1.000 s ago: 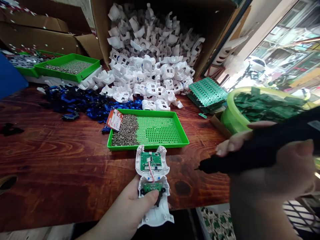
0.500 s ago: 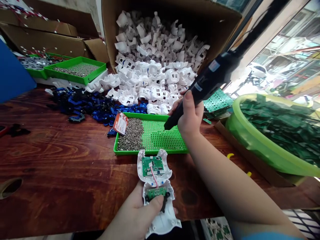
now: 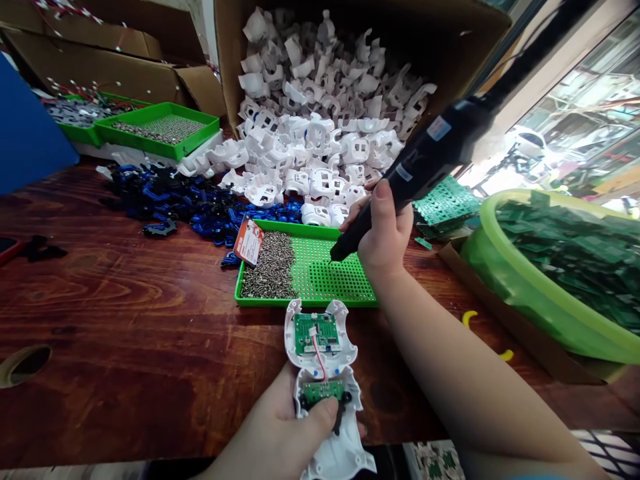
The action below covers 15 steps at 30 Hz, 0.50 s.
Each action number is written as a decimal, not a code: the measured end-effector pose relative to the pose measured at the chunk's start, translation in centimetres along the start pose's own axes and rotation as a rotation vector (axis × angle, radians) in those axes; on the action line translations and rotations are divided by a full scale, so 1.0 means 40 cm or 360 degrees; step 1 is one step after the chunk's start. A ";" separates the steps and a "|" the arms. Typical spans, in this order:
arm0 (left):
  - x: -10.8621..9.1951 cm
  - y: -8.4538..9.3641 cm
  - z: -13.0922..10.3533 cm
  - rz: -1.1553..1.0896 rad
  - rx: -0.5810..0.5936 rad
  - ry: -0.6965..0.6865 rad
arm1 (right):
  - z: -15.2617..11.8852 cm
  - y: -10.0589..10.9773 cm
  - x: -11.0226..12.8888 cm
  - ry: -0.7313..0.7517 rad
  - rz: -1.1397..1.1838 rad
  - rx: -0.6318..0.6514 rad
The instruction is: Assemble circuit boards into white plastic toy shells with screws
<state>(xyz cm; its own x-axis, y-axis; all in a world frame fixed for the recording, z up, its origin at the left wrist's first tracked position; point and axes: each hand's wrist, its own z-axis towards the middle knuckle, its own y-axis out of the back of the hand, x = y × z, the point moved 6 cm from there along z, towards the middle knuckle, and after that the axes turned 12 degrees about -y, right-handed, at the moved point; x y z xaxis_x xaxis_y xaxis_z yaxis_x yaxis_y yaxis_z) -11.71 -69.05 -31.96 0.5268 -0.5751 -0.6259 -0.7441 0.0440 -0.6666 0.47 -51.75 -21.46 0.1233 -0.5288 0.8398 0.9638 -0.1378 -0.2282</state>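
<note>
My left hand (image 3: 295, 417) grips an opened white plastic housing (image 3: 333, 457) near the table's front edge, its thumb on a black part by a small green board. The upper half of the housing carries a larger circuit board (image 3: 317, 333), joined by a red and white wire. My right hand (image 3: 383, 233) is wrapped round a black electric screwdriver (image 3: 415, 167), tilted with its tip down over the green tray (image 3: 305, 303). Small metal screws (image 3: 270, 270) fill the left part of that tray; its perforated right part lies below the tip.
White shells (image 3: 320, 147) spill from a cardboard box (image 3: 230, 73) behind the tray. Blue and black parts (image 3: 195, 207) lie to the left. A light green basin (image 3: 540, 300) of green boards stands right, near yellow pieces (image 3: 469, 318).
The whole view has shifted slightly, so most things appear further right. The screwdriver tip sits a little further left over the tray. Both hands keep their holds.
</note>
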 end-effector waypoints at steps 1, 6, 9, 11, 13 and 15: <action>0.002 0.001 0.001 0.0010 0.0005 0.0002 | 0.000 0.001 0.000 0.0004 -0.0006 -0.0003; 0.010 0.012 0.005 0.0061 0.0012 -0.0013 | -0.001 0.005 -0.005 -0.0010 -0.0053 -0.0007; 0.010 0.016 0.004 0.0073 -0.0029 -0.0015 | -0.002 0.005 -0.008 0.0010 -0.0042 0.0008; 0.009 0.012 0.002 0.0052 -0.0036 0.0012 | -0.001 0.004 -0.006 0.0026 -0.0042 -0.0007; 0.008 0.007 0.000 0.0018 -0.0036 0.0023 | 0.001 0.006 0.010 0.0052 -0.0057 -0.0071; 0.005 0.005 -0.001 -0.0008 -0.0048 -0.0005 | -0.003 0.008 0.048 0.0093 -0.0066 -0.0145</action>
<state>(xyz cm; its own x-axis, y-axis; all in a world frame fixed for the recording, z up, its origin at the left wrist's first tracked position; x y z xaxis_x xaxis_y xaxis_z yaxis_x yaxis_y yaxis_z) -11.77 -69.20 -32.19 0.5317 -0.5728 -0.6238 -0.7536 0.0162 -0.6571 1.00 -52.92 -19.98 0.0670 -0.5684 0.8200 0.9419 -0.2350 -0.2398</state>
